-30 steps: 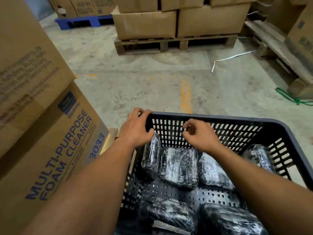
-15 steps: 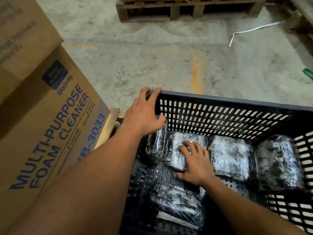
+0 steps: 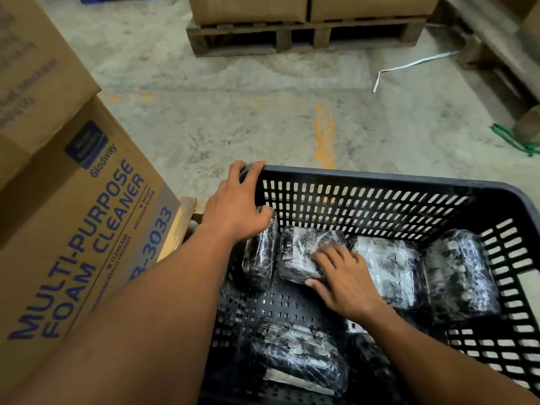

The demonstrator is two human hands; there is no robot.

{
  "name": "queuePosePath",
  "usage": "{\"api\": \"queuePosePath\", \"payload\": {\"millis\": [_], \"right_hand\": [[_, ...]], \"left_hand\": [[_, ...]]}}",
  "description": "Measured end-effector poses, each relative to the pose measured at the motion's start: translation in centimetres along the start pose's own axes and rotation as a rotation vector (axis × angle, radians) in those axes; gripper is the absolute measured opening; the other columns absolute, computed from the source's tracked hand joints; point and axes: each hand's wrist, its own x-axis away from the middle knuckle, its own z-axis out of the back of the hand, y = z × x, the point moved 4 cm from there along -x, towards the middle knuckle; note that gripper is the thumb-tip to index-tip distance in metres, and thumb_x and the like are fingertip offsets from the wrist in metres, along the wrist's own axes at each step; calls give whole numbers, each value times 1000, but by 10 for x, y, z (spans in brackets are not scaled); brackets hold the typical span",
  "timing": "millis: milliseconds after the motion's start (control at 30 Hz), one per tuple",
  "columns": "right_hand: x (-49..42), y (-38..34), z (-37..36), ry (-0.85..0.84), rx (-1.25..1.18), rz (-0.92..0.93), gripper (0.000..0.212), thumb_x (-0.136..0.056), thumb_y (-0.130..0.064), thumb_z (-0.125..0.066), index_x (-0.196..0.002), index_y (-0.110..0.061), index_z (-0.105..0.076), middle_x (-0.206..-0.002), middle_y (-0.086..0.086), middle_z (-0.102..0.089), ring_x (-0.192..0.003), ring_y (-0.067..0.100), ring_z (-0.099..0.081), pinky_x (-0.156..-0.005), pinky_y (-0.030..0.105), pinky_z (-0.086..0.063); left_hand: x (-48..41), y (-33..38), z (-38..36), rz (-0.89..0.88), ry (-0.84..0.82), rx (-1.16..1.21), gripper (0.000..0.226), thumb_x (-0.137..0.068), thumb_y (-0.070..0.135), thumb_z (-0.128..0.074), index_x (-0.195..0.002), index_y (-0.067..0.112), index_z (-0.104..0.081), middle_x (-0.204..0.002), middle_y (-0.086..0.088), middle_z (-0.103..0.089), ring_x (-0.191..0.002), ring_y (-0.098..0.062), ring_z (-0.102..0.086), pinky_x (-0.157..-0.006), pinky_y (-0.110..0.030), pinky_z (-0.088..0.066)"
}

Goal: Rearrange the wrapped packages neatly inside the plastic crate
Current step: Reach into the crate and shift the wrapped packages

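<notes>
We see the cardboard box (image 3: 87,217) crowding the plastic crate (image 3: 380,182) on the left. The left hand (image 3: 236,206) grips its far-left corner rim, unchanged. The right hand (image 3: 342,276), fingers spread, now lies lower on the second package (image 3: 304,252) of the far-wall row, long axes toward that wall; bare floor lies nearer.

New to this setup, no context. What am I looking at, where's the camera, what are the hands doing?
No robot here: a person works with bare hands, filmed by one wide-angle camera worn on their head, looking forward and down. The left hand grips the far left corner of a dark slotted plastic crate. The right hand lies flat on a wrapped package, the second in a row of four along the far wall. Another package lies nearer the camera. Nothing is lifted. A cardboard box printed "Multi-Purpose Foam Cleaner" stands left; a wooden pallet sits on the concrete floor beyond.
</notes>
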Motion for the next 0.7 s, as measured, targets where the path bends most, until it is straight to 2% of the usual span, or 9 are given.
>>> {"api": "queuePosePath", "payload": {"millis": [100,200,333,400,433,500,567,633,700], "right_hand": [[-8,0,15,75,-150,-147,69,-94,-69,-10,-137,-27,-44,-142,1,-57,-128,23,-50,-97,46,-54],[-32,4,35,100,-301,-259,57,-101,-61,-25,-141,-25,-44,-144,-1,-55,-130,24,-47,-95,44,-55],[-46,12,42,35,-344,-247,62,-99,-66,-29,-144,-27,-44,-148,-1,-52,-135,29,-43,-103,50,-49],[-44,17,44,-2,-327,-198,73,-88,-77,-40,-144,-29,-41,-147,0,-46,-133,28,-41,-104,50,-48],[-44,19,45,-13,-323,-165,76,-83,-75,-49,-143,-29,-38,-145,2,-42,-130,28,-41,-103,48,-48],[-44,23,48,-43,-346,-116,70,-81,-48,-66,-141,-30,-33,-144,5,-37,-125,25,-42,-101,43,-48],[-42,26,48,-51,-400,-105,68,-84,-17,-68,-141,-34,-34,-141,1,-39,-118,17,-44,-101,36,-47],[-38,27,48,-14,-492,-145,69,-87,-5,-68,-142,-37,-40,-135,-5,-46,-112,12,-48,-102,35,-48],[-37,31,52,18,-684,-223,69,-88,0,-69,-143,-35,-48,-137,-5,-49,-110,11,-53,-96,31,-51]], "left_hand": [[1,0,-1,2,0,-7,90,-86,41,-64,-162,35,-16,-166,-2,-17,-129,-35,-54,-96,-52,-56],[-1,-1,-2,8,-5,-12,90,-85,41,-64,-161,36,-15,-166,-2,-17,-128,-35,-54,-95,-53,-57],[-3,-1,-3,3,-15,-10,90,-85,42,-65,-161,36,-16,-166,-3,-17,-126,-36,-56,-94,-53,-57],[-3,-1,-4,3,-14,-9,90,-86,42,-65,-161,35,-16,-166,-3,-17,-126,-36,-56,-94,-53,-57],[-3,-1,-4,2,-10,-12,90,-86,42,-65,-161,35,-16,-166,-3,-17,-126,-36,-56,-95,-53,-57],[-4,-2,-3,5,-9,-25,91,-85,43,-65,-161,35,-15,-166,-3,-17,-126,-37,-56,-95,-53,-57],[-5,-2,-3,9,-24,-46,93,-84,44,-65,-161,35,-13,-165,-3,-16,-126,-37,-56,-94,-53,-58],[-4,-1,-3,5,-44,-69,95,-84,45,-65,-161,36,-10,-165,-3,-15,-128,-37,-53,-95,-53,-57],[-2,1,-2,-4,-54,-96,96,-84,47,-63,-162,35,-8,-167,-4,-14,-137,-37,-44,-105,-54,-50]]}}
